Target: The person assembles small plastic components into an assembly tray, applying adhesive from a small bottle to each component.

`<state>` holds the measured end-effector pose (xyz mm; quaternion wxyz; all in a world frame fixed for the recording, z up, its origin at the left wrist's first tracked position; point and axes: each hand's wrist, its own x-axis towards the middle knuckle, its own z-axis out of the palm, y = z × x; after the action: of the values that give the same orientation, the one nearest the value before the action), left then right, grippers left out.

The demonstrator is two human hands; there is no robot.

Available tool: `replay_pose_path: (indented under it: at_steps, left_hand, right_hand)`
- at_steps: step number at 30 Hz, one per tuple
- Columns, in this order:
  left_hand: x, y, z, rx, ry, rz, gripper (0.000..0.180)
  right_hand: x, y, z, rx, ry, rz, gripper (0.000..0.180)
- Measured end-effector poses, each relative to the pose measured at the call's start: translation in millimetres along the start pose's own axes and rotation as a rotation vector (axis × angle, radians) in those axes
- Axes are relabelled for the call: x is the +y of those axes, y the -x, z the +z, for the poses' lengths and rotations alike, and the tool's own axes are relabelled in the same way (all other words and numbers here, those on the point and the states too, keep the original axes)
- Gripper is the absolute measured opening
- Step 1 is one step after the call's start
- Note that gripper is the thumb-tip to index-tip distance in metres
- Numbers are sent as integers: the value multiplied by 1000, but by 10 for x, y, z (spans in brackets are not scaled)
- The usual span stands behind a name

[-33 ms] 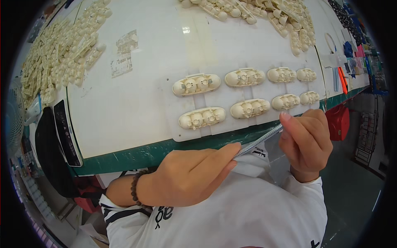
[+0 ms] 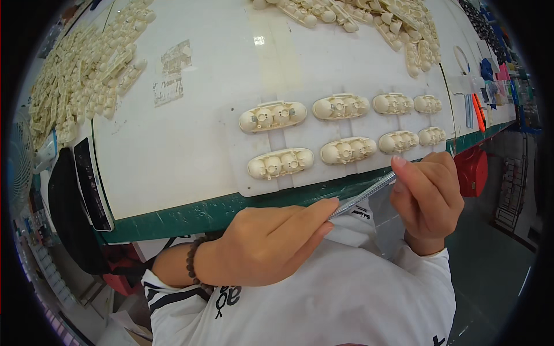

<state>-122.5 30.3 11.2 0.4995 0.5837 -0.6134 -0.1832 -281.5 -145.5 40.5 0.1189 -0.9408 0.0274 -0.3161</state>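
Observation:
Between my two hands runs a slim silvery strip (image 2: 365, 197) with a ribbed surface, slanting up to the right. My left hand (image 2: 262, 245), with a dark bead bracelet at the wrist, pinches its lower end between thumb and fingers. At the upper end, my right hand (image 2: 427, 196) has it between thumb and curled fingers. Just beyond the hands, a pale translucent board (image 2: 271, 186) lies at the table's front edge. On it, two rows of cream oval plastic housings (image 2: 281, 164) sit with their round hollows and posts facing up.
Heaps of similar cream parts lie at the far left (image 2: 81, 75) and far right (image 2: 398, 23). A dark flat device (image 2: 95, 184) and a black bag (image 2: 72, 213) are at the left edge. Orange-handled tools (image 2: 478, 112) lie at right, above a red stool (image 2: 472, 171).

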Motion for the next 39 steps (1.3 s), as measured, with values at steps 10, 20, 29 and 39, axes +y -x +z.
replay_pose_path:
  at_steps: [10, 20, 29, 39]
  left_hand:
    - [-145, 22, 349, 100, 105, -22, 31]
    - [-132, 95, 361, 128, 65, -34, 30]
    - [-127, 94, 356, 141, 75, -76, 27]
    - [-109, 41, 398, 117, 84, -73, 28]
  right_hand:
    - [124, 96, 81, 34, 29, 64, 35]
    - [426, -208, 239, -53, 150, 92, 24]
    - [431, -278, 175, -112, 155, 69, 26]
    - [173, -8, -73, -141, -44, 108, 35]
